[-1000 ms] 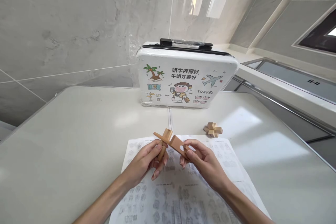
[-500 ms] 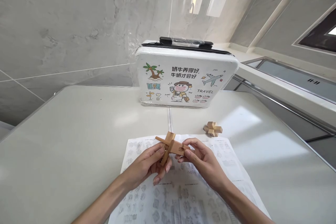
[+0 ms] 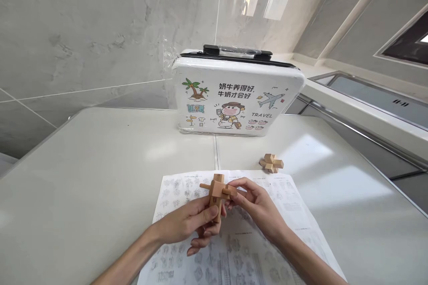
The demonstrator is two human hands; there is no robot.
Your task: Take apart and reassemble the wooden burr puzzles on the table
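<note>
Above the printed sheet (image 3: 187,267), both hands hold a wooden interlocking puzzle (image 3: 219,189) made of crossed bars. My left hand (image 3: 190,222) is closed round its lower upright bar, thumb in front and fingers behind. A thin stick juts out from its left side. My right hand (image 3: 254,198) pinches the bar on the right between thumb and fingers; the fingertips partly hide that end. On the table behind the sheet's top edge lies a second, smaller wooden burr puzzle (image 3: 272,164), touched by neither hand.
A white case (image 3: 207,120) with cartoon prints and a black handle stands upright at the back, wrapped in clear plastic. It is close to the grey tiled wall (image 3: 100,31). The white folding table (image 3: 83,178) has a centre seam. To the right runs a counter (image 3: 374,107).
The wooden puzzle has turned in my hands, so its bar now stands nearly upright. My left hand has shifted its grip lower and slightly right. The small puzzle has stayed put.
</note>
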